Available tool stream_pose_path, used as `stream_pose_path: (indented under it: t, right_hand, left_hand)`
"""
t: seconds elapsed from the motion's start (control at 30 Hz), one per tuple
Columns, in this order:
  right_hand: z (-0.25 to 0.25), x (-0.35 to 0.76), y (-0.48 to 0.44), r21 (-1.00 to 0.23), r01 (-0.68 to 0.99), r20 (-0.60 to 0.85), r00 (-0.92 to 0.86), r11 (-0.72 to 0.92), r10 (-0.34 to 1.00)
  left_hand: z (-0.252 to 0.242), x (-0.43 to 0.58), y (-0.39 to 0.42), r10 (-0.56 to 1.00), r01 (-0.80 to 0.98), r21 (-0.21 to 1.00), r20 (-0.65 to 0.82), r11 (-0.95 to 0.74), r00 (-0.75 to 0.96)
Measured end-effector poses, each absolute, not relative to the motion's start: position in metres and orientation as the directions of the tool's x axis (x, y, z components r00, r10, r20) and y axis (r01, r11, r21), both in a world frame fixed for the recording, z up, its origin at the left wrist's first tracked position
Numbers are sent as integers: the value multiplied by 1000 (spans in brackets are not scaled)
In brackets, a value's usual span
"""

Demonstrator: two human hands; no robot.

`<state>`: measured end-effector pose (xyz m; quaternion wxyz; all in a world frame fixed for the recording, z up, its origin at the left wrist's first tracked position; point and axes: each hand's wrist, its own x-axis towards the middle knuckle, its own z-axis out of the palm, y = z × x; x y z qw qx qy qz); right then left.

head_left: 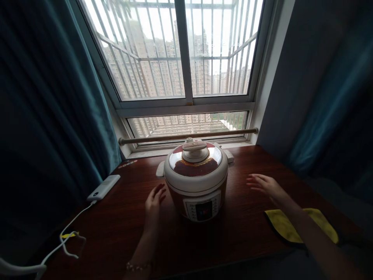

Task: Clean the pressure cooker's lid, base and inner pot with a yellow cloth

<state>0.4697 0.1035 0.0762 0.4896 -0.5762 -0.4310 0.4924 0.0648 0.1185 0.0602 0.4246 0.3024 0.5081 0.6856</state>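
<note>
An electric pressure cooker (196, 182), cream and dark red, stands upright on the brown wooden table (239, 233) with its lid on. Its lid handle (194, 146) is on top, and a control panel with a dark display (204, 211) faces me. My left hand (154, 198) is just left of the cooker's body, fingers apart and slightly curled, holding nothing. To the right, some distance from the cooker, my right hand (265, 184) hovers with its fingers stretched out and nothing in it. A yellow cloth with a dark edge (282, 225) lies partly under my right forearm's line of sight.
A white power bank (104, 187) with a white cable (76, 217) lies at the table's left. Behind the cooker are a horizontal rail (163, 138) and a barred window (186, 102). Blue curtains (96, 128) hang at both sides.
</note>
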Motion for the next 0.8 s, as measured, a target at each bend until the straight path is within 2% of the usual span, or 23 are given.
stream_pose_path:
  t: [0.1,0.17,0.27,0.37,0.5,0.7,0.8]
  right_hand:
    - [122,437,147,-944,-180,-292,75,-275,953]
    - [140,427,173,-915,-170,-382,72,-367,921]
    - [154,421,204,-895,-101,-442,82,-433,893]
    - [155,419,225,-861,-25,-508,78,-508,858]
    - [145,415,243,-832,55,-543,124,-552,831]
    - [130,420,259,-851,114,-488,191,-513,852]
    - [129,438,262,-864,136,-446,241,-485,862]
  left_hand:
    - [89,56,135,925,-521,841,-73,-144,-373]
    - [101,50,138,952,-663,743,-129,-93,-278]
    - [111,39,138,969,-773,634,-188,-5,-161]
    - [117,29,138,968,-811,584,-222,36,-117]
    - [120,18,141,959,-832,555,-243,12,-148]
    - [115,24,143,957,-866,499,-232,-34,-171]
    - [111,41,150,965,-882,472,-226,-8,-130]
